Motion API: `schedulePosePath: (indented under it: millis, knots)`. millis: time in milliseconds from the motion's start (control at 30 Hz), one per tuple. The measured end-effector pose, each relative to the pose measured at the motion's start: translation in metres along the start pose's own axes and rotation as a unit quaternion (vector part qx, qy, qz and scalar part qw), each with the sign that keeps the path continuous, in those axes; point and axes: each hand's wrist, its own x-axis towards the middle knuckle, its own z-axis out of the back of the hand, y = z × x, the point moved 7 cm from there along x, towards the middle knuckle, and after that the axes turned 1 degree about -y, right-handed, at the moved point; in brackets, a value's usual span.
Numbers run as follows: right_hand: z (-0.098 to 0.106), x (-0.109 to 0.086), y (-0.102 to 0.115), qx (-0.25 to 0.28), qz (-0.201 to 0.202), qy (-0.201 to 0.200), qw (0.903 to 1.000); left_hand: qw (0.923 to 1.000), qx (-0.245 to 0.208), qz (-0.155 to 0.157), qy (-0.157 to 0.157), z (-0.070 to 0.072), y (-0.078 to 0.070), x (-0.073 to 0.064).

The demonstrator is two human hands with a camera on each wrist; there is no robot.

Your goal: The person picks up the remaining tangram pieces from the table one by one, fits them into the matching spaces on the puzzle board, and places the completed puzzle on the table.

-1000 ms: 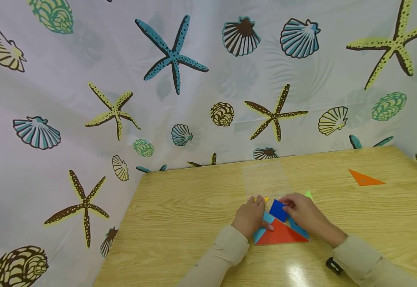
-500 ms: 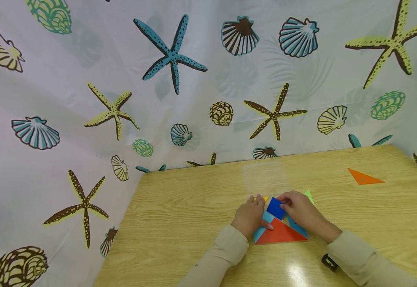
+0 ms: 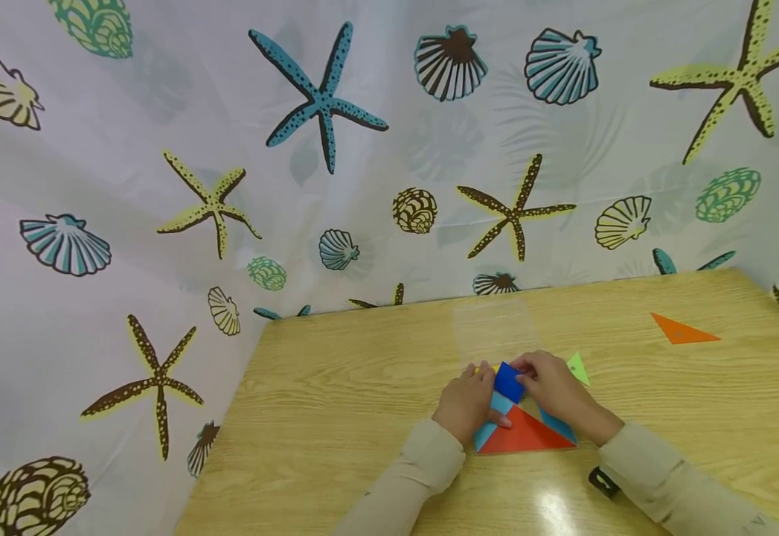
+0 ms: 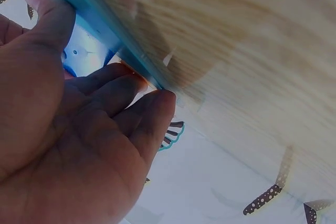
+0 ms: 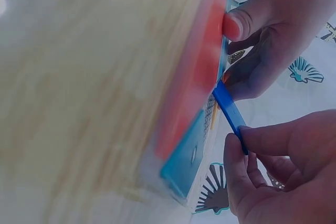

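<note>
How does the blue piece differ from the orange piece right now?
Shape: the blue piece is four-sided, the orange piece three-sided.
Hold: the right hand pinches the blue piece; no hand touches the orange piece.
Pose: the blue piece is tilted, the orange piece lies flat on the table.
Shared: both are flat with straight edges.

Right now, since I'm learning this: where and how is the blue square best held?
Probably by its right edge, pinched from the right as the right hand does: the blue square is thin and tilted, with the left hand at its left.
</note>
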Motion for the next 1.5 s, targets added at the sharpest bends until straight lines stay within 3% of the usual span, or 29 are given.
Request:
schedulePosePath:
  millis: [367,967,1500]
  knots:
    - [-0.004,0.005,-0.003,-0.001,-0.014,0.0,0.9999,0.9996,-0.013,0.018,-0.017,-0.003,0.002,0.001]
    - [-0.011,0.007,-0.007,-0.021,-0.028,0.032,0.9989,0.9998,-0.007,-0.009,-0.015,-0.001,0.001,-0.001]
    - [-0.017,0.007,-0.004,-0.099,-0.003,0.055,0.9935,0.9999,-0.001,-0.017,-0.002,0.0,0.0,-0.001]
